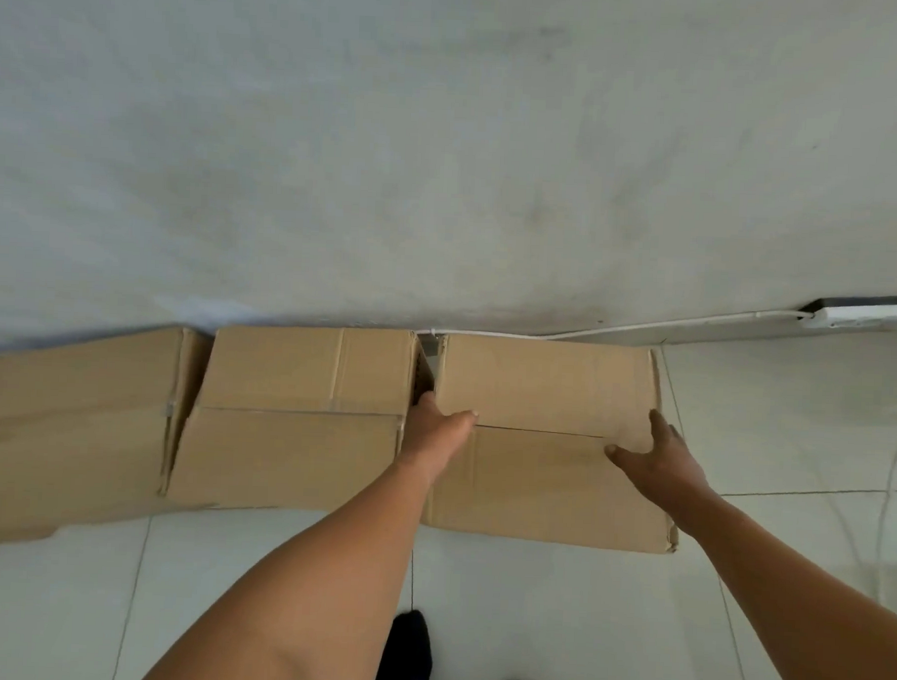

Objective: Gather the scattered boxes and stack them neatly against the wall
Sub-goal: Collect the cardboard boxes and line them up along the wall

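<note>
My left hand (440,424) and right hand (655,451) gripped the right cardboard box (545,436) at its sides, on the floor against the wall (444,159). Two boxes (299,415) sat beside it in one row; stacking seemed left. A white cable (642,325) ran behind.

head view (single), steeply down, facing wall (444,159)
</note>
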